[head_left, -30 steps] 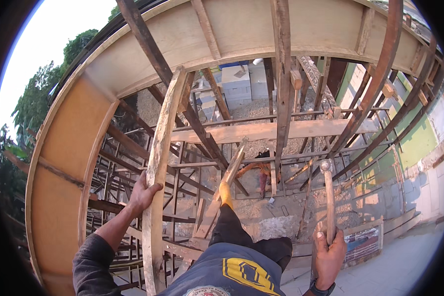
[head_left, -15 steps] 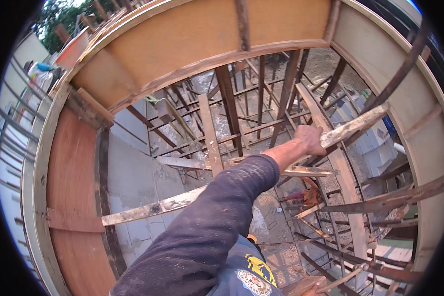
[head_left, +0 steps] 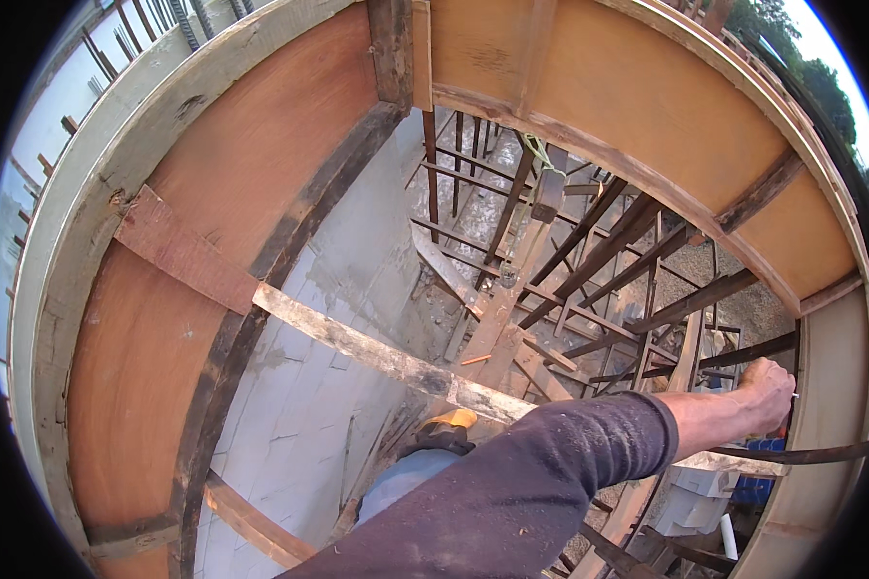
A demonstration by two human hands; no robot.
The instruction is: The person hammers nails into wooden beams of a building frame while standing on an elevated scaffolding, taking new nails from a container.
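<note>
Below the hand (head_left: 768, 394), I can make out pale stacked blocks (head_left: 690, 510) and a white pipe (head_left: 729, 537); beyond it, green trees (head_left: 823, 87); far to its left, steel bars (head_left: 182, 21).

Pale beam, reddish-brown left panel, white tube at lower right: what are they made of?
Pale beam: likely wood, roughly finished; dark blotches along it. Reddish-brown left panel: probably plywood, smooth; flat sheet, faint grain. White tube: possibly plastic; plain, even white, too small for certainty.
</note>
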